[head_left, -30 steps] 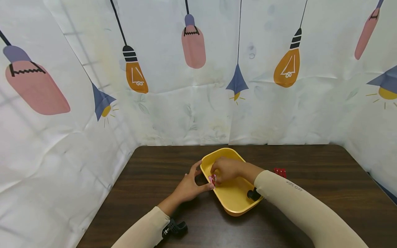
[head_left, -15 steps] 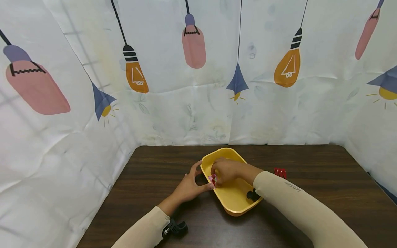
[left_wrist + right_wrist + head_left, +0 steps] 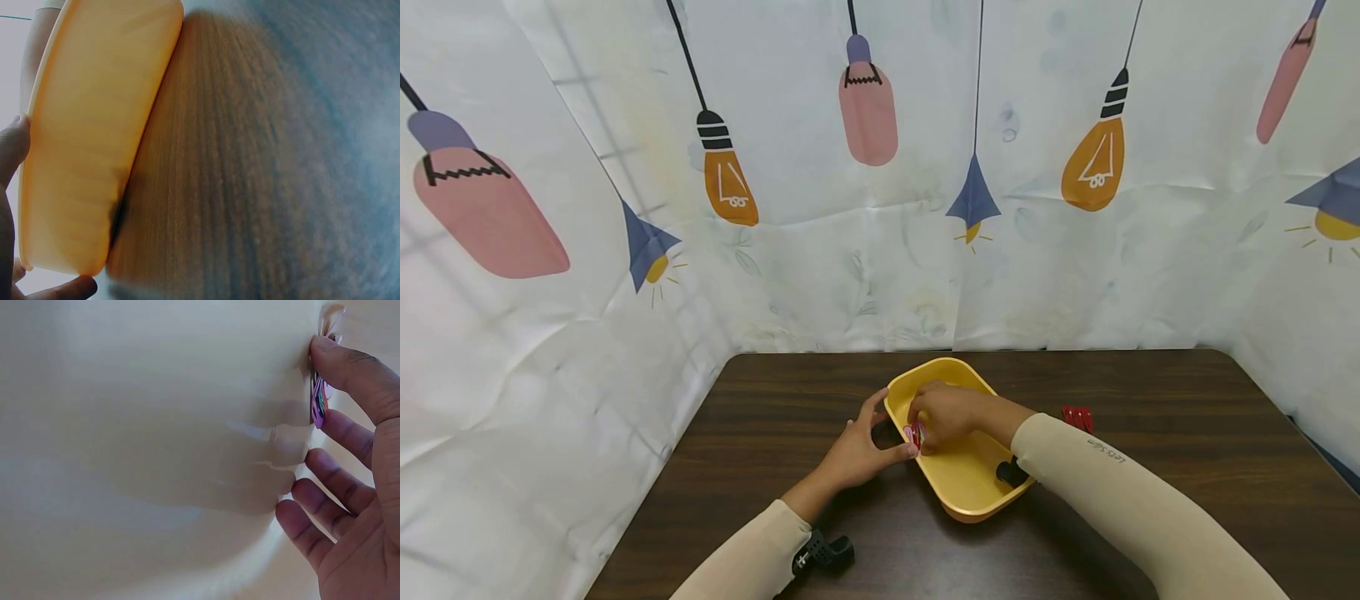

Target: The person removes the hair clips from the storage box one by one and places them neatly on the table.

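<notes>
A yellow plastic tub (image 3: 970, 483) stands on the dark table at a slant. My left hand (image 3: 861, 450) holds its left side, the thumb at the rim and the fingers around the far-left corner; the left wrist view shows a fingertip (image 3: 78, 287) against the tub's end. My right hand (image 3: 951, 410) reaches inside the tub. Between its thumb and index finger it pinches small pink and red hair clips (image 3: 320, 403), close to the left wall. The other right fingers touch or nearly touch the wall. Where the clips meet the rim is partly hidden.
Several red clips (image 3: 1077, 417) lie in a row on the table (image 3: 1180, 467), right of the tub and just beyond the right sleeve. A patterned cloth (image 3: 865, 275) hangs behind the table and along its sides.
Almost nothing differs. My left hand and the tub stay in place, while my right hand and the clips shift only very slightly at the left wall.
</notes>
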A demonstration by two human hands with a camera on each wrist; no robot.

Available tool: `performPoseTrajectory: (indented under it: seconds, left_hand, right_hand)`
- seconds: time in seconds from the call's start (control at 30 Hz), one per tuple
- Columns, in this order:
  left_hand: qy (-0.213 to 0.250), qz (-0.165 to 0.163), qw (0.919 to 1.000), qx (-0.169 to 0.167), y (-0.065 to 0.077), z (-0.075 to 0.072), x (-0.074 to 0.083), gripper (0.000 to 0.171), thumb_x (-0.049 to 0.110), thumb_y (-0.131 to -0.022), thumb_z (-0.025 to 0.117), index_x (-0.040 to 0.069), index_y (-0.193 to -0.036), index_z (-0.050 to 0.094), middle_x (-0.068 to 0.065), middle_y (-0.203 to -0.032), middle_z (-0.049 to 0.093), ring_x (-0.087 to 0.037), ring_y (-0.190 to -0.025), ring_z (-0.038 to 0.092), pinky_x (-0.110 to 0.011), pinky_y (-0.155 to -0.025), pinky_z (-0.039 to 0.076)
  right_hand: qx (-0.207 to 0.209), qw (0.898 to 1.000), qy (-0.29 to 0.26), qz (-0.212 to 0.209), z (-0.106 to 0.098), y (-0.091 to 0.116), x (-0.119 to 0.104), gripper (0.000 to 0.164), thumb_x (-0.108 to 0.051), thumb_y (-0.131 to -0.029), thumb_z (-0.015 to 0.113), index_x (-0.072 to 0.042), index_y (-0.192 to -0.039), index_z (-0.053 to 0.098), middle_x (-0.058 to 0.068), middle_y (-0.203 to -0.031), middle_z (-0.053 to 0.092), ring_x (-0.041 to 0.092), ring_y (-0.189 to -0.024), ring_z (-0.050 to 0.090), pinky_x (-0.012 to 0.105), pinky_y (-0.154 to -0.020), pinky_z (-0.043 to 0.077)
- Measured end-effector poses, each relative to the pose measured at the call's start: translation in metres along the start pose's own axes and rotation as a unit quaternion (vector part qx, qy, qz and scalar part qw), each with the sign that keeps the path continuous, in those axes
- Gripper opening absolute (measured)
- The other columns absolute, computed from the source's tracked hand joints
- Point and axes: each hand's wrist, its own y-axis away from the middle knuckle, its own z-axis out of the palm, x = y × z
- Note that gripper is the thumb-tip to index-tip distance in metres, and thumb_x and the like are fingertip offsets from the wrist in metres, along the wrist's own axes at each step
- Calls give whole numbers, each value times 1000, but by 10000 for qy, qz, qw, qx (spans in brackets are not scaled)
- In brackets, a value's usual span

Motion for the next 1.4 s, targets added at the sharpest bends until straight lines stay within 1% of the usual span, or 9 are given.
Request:
performPoseTrajectory:
  seconds: [0.17, 0.4, 0.53, 0.77, 0.93, 1.17, 1.4]
  left_hand:
    - [-11, 4, 10000, 9, 0, 0, -1, 106, 64, -81, 79, 26, -162, 21, -18, -142, 59, -30, -135, 53, -67, -118, 8]
    - [31, 40, 10000, -7, 0, 0, -1, 106, 63, -82, 79, 26, -162, 21, -18, -141, 59, -28, -135, 54, -66, -118, 7]
    - [65, 57, 10000, -39, 0, 0, -1, 106, 62, -82, 79, 26, -163, 20, -17, -142, 59, -27, -135, 53, -66, -118, 6]
    - [66, 9, 10000, -47, 0, 0, 0, 106, 62, -82, 78, 26, -163, 20, -18, -142, 58, -29, -135, 53, -66, -118, 7]
    - [17, -3, 10000, -55, 1, 0, -1, 106, 62, -82, 78, 26, -163, 19, -18, -142, 58, -29, -135, 54, -66, -118, 8]
    - [-17, 11, 10000, -40, 0, 0, -2, 106, 62, -83, 78, 25, -163, 20, -19, -142, 59, -28, -135, 54, -66, -118, 8]
    - [-4, -25, 10000, -8, 0, 0, -1, 106, 62, -81, 80, 26, -162, 21, -19, -140, 60, -30, -134, 54, -66, -118, 8]
  right_hand:
    - [0, 10000, -15, -16, -1, 0, 0, 36, -35, -77, 87, -23, -108, 76, -6, -109, 61, 20, -111, 52, 35, -98, 46]
    - [39, 9999, 121, -104, 0, -1, 3, 33, -34, -78, 84, -24, -109, 76, -7, -109, 62, 17, -109, 53, 34, -98, 46]
    - [72, 9997, 190, -137, -2, 0, 3, 37, -37, -80, 84, -20, -112, 76, -7, -109, 65, 18, -110, 55, 35, -101, 44]
    - [78, 9990, 306, -300, -7, 1, 6, 41, -35, -84, 81, -14, -118, 75, -4, -114, 67, 18, -110, 58, 36, -104, 44]
    - [75, 9994, 276, -190, -11, 1, 8, 45, -37, -85, 81, -12, -122, 73, -1, -119, 66, 18, -111, 58, 36, -103, 45]
    - [121, 9998, 169, -18, -21, 5, 10, 47, -42, -87, 80, -14, -123, 71, 0, -125, 65, 19, -117, 58, 37, -105, 45]
    - [155, 9998, 41, 128, -32, 12, 11, 46, -44, -86, 81, -15, -121, 73, 1, -126, 65, 21, -121, 57, 40, -106, 45]
